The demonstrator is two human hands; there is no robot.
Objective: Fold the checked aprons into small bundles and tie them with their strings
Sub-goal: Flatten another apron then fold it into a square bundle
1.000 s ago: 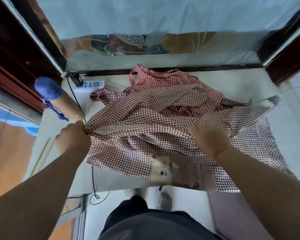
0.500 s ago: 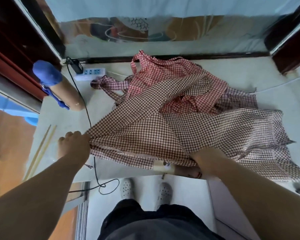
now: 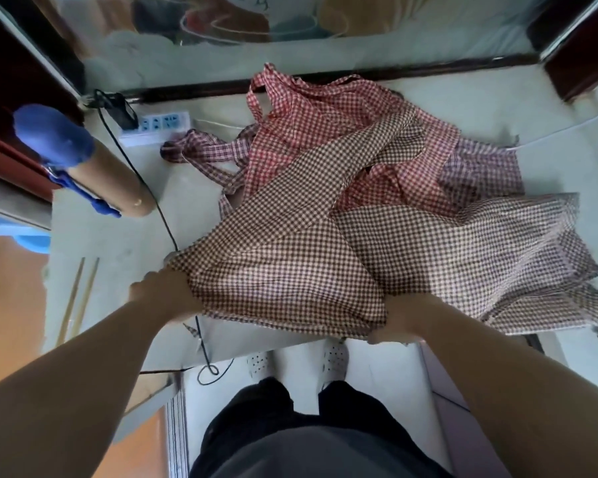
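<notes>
Brown-and-cream checked cloth apron [image 3: 290, 270], thin and creased, stretched left to right across pale table [image 3: 111, 243]; backed by rumpled red checked aprons [image 3: 328, 108]. Gripped at left corner by left hand [image 3: 166, 294], at near hem by right hand [image 3: 399, 320], fingers curled into cloth.

One head-worn wide-angle camera is looking forward and steeply down, working at close range over the table [image 3: 94, 243]. The checked apron [image 3: 290, 270] is filling centre frame, left hand [image 3: 166, 298] sitting at 8 o'clock, right hand [image 3: 397, 319] at 5 o'clock.
</notes>
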